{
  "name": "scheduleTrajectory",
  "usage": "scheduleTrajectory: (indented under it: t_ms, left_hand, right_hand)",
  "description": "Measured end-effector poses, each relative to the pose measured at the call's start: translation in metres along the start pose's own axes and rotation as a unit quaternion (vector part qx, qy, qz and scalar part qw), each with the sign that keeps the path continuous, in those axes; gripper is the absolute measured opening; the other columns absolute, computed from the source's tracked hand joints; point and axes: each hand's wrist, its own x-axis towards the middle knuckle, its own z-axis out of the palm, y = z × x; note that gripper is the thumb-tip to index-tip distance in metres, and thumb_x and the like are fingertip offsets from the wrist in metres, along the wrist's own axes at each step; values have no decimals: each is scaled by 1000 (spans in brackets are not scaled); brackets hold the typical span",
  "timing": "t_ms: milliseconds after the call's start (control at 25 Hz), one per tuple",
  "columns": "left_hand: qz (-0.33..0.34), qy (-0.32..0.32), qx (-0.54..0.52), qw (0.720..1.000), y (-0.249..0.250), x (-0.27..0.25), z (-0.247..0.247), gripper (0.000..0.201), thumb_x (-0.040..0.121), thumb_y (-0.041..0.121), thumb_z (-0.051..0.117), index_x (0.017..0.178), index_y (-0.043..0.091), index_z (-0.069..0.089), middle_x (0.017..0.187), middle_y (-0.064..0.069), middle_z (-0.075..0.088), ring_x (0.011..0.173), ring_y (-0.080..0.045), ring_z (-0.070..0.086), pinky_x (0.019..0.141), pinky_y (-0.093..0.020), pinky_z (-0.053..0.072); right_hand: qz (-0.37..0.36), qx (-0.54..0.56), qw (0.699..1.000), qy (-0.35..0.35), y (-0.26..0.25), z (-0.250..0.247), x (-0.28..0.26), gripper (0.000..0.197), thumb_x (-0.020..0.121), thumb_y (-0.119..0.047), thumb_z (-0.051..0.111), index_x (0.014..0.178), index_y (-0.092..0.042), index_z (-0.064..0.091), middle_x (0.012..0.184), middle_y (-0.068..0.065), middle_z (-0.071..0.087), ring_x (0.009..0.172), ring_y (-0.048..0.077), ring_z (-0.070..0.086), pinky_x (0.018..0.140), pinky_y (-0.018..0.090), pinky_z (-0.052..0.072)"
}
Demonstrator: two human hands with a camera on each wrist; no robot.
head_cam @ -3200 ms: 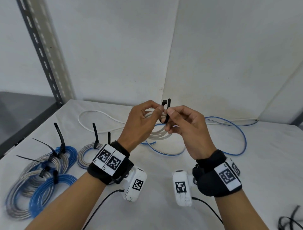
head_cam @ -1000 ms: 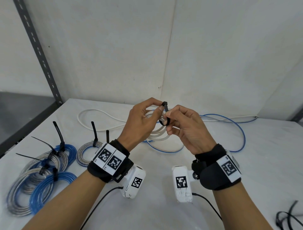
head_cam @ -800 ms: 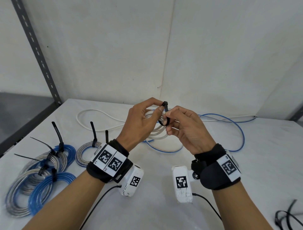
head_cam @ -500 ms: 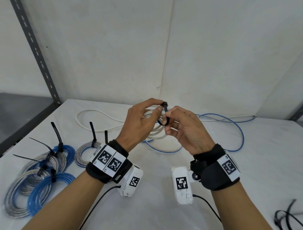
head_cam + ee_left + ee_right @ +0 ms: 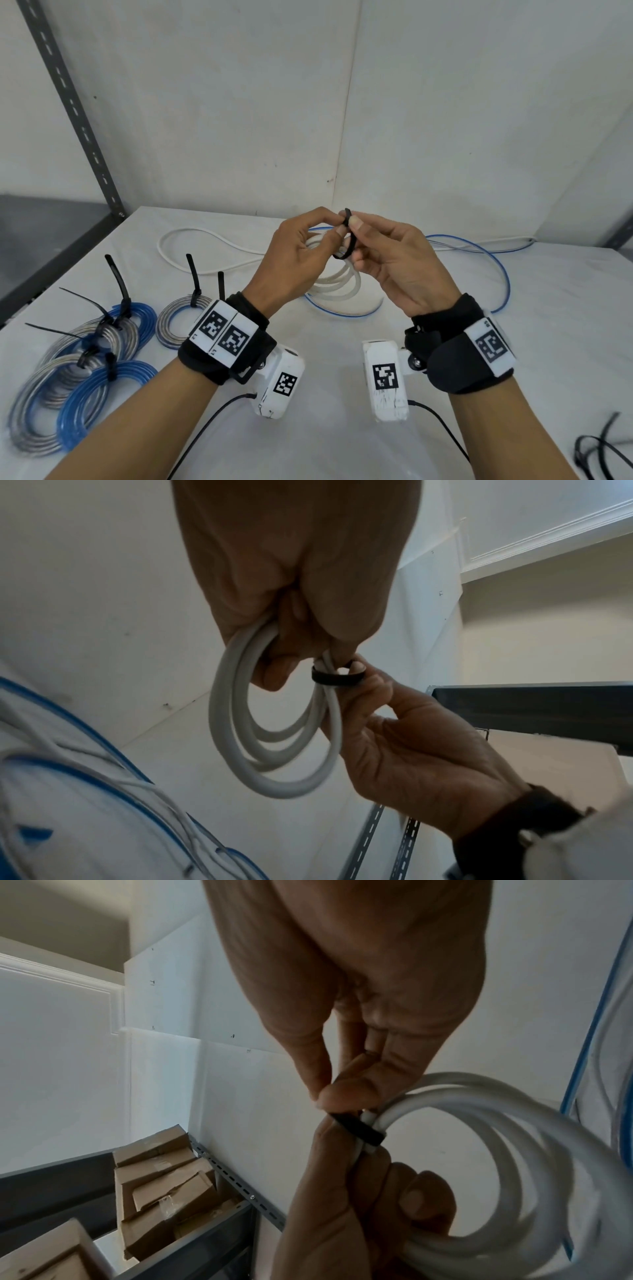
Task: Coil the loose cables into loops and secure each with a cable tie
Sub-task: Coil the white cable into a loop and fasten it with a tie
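A small coil of white cable [image 5: 337,279] hangs above the white table [image 5: 342,445], and my left hand [image 5: 337,224] grips it with curled fingers. A black cable tie [image 5: 346,240] forms a loose loop round the coil's strands. My right hand [image 5: 354,226] pinches the top of the tie between thumb and forefinger, right against my left fingertips. The left wrist view shows the tie [image 5: 337,679] wrapped across the white coil [image 5: 240,737]. The right wrist view shows the same tie [image 5: 359,1130] and coil [image 5: 514,1150]. The tie's free end is hidden by my fingers.
Several tied blue and grey coils [image 5: 85,359] lie at the left with tie tails sticking up. A loose blue cable [image 5: 503,274] and a loose white cable [image 5: 191,240] run along the back. Spare black ties [image 5: 599,452] lie at the front right corner. A metal upright [image 5: 75,113] stands at the left.
The tie's two ends stood apart above my fingers; now they meet in a closed loop round the coil. My right thumb has moved up onto the top of the tie.
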Motion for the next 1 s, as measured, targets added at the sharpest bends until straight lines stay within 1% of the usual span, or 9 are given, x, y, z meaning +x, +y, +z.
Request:
scheduleTrajectory:
  t_ms: [80, 160, 240, 360, 520, 600, 680, 800, 1000]
  left_hand:
    - [-28, -24, -38, 999, 1, -2, 3, 15, 100, 25, 62, 98, 11, 68, 68, -17, 54, 61, -25, 38, 56, -33, 38]
    - [-45, -35, -47, 997, 0, -5, 6, 16, 102, 22, 60, 100, 9, 69, 71, -9, 59, 66, -28, 40, 57, -32, 41]
    - [-54, -44, -42, 997, -1, -6, 7, 18, 104, 22, 59, 102, 8, 70, 75, -6, 63, 69, -29, 43, 58, -31, 44]
    - [-60, -68, -31, 995, -2, -9, 11, 23, 104, 25, 57, 98, 6, 69, 88, -14, 70, 72, -29, 48, 60, -36, 45]
    - [-71, -112, -9, 991, 2, -11, 14, 29, 106, 26, 52, 93, 2, 63, 104, -25, 67, 52, -9, 41, 58, -33, 43]
    - [-73, -132, -23, 988, 3, -10, 13, 37, 106, 31, 51, 98, -4, 59, 96, -29, 58, 49, -7, 36, 57, -29, 43]
    - [-72, -148, -31, 986, 6, -12, 13, 43, 104, 37, 51, 94, -4, 54, 80, -21, 46, 48, -7, 32, 55, -25, 43]
    - [-77, -158, -35, 984, 11, -16, 15, 37, 104, 39, 50, 81, 11, 48, 64, 4, 42, 49, -7, 32, 54, -25, 43]
    - [-97, -173, -28, 980, 14, -16, 13, 36, 106, 38, 47, 79, 15, 48, 62, 8, 34, 51, -8, 31, 54, -23, 42]
  right_hand:
    - [-21, -52, 998, 18, 0, -2, -1, 21, 97, -14, 64, 112, -2, 73, 66, -5, 63, 54, 6, 49, 60, 23, 41]
    - [-45, -66, 995, 53, 1, -2, -1, 17, 96, -13, 66, 106, -2, 74, 62, -13, 63, 54, 1, 52, 62, 23, 38]
    - [-64, -55, 992, 90, 2, -2, 1, 17, 95, -10, 66, 105, 2, 73, 59, -16, 62, 56, -1, 54, 63, 17, 41]
    - [-95, -54, 982, 157, 4, -5, 7, 16, 94, -12, 69, 102, 0, 74, 59, -18, 59, 60, 0, 51, 63, 15, 41]
    - [-136, -82, 966, 202, 10, -11, 11, 9, 93, -15, 72, 93, -7, 75, 68, -11, 64, 63, 7, 53, 61, 16, 44]
    - [-150, -95, 963, 202, 11, -11, 12, 10, 93, -16, 72, 94, -7, 74, 75, -5, 68, 63, 9, 57, 59, 18, 45]
    - [-165, -117, 962, 185, 11, -8, 10, 10, 96, -15, 69, 96, -6, 72, 80, 3, 72, 60, 12, 58, 56, 20, 45]
    - [-195, -172, 953, 159, 10, -6, 6, 7, 98, -12, 66, 94, -7, 69, 76, 9, 75, 54, 17, 60, 49, 21, 46]
    - [-180, -182, 954, 157, 9, -16, 8, 9, 97, -11, 67, 96, -2, 69, 75, 8, 75, 48, 21, 62, 49, 27, 52]
